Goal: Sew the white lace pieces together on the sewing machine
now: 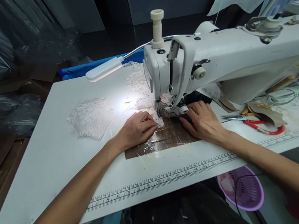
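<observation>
A white sewing machine (203,54) stands over the table, its presser foot (163,113) lowered near a piece of pale lace fabric with small pink marks (158,119). My left hand (139,128) pinches the edge of this fabric just left of the foot. To the right of the foot, my right hand (203,122) rests on the machine bed with thumb and fingers apart; its fingertips are partly hidden. Brown tape (168,139) covers the bed beneath both hands. More white lace (135,78) lies behind the needle area.
A pile of white lace (92,117) lies on the left of the table. Red-handled scissors (265,127) and orange-handled snips (245,114) are on the right. A lamp (105,69) lights the work. Ruler markings (160,181) run along the front edge; a purple basket (247,191) stands below.
</observation>
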`<state>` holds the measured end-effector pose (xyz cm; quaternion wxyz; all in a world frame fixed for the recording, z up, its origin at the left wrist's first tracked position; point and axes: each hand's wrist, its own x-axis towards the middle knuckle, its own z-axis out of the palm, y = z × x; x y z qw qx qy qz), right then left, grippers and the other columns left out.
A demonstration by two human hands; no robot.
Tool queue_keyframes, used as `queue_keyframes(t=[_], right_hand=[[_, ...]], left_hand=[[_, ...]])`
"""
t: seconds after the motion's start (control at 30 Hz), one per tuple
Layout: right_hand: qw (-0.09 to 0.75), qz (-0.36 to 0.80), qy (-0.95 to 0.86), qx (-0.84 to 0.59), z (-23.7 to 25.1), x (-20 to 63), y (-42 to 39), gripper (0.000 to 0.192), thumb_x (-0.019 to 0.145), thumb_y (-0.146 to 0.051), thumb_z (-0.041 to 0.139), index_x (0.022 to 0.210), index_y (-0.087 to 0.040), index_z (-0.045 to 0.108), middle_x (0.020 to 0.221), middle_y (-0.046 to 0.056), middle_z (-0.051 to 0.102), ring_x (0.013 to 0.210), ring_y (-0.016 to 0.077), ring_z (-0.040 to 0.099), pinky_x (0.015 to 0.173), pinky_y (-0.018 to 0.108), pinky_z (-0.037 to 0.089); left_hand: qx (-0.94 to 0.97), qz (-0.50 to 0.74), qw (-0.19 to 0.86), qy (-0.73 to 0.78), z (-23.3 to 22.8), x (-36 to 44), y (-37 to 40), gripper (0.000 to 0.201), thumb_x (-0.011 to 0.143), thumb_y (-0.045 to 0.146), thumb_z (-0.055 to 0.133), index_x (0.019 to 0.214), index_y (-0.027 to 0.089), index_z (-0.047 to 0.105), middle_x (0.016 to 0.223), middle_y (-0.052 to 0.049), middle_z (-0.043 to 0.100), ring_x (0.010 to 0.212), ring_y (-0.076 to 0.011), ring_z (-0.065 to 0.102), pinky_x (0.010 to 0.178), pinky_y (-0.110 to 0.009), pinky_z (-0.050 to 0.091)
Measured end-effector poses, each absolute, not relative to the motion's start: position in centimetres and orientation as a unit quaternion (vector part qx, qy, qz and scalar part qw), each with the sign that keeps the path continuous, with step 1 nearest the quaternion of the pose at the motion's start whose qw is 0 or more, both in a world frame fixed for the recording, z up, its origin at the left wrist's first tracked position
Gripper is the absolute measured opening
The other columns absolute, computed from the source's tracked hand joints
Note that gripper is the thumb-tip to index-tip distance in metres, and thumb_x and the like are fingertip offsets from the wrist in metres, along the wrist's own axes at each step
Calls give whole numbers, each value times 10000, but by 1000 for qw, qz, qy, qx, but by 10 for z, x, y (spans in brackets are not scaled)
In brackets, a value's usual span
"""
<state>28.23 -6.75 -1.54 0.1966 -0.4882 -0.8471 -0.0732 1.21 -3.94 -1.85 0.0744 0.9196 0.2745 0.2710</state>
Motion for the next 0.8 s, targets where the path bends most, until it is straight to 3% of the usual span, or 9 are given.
queue_keyframes(t=[0.07,0.23,0.53,0.67,0.8], right_hand=[[214,-30,-865,-453,-15,275,-63,317,936,-315,398,982,-116,640,961,144,603,875,240,513,711,334,375],[219,126,-861,-442,-17,255,-52,219,886,-208,445,976,-172,641,895,68,630,821,183,552,688,286,410],[267,85,-762,-583,-24,260,-62,189,848,-215,470,866,-185,656,864,57,634,809,199,569,641,300,404],[323,112,-805,-485,-26,260,-61,222,855,-169,438,892,-166,658,900,80,628,883,202,561,782,333,453],[297,172,-848,-405,-29,255,-63,303,896,-173,406,1074,-156,651,919,83,622,905,194,558,826,356,474]], left_hand=[[912,292,46,285,-19,16,-40,123,894,194,554,873,154,668,876,-61,662,800,-157,618,704,-329,531],[899,337,31,278,-14,25,-43,88,880,142,559,875,147,647,927,-57,686,857,-155,637,765,-333,532],[930,247,-13,273,-18,25,-45,127,908,165,520,905,167,647,946,-49,710,807,-154,638,725,-331,477],[928,248,-8,278,-18,25,-46,135,910,169,515,922,194,647,973,-35,711,806,-150,633,759,-353,456],[923,254,4,290,-20,25,-47,148,908,168,503,899,207,645,989,-31,706,817,-152,626,781,-365,439]])
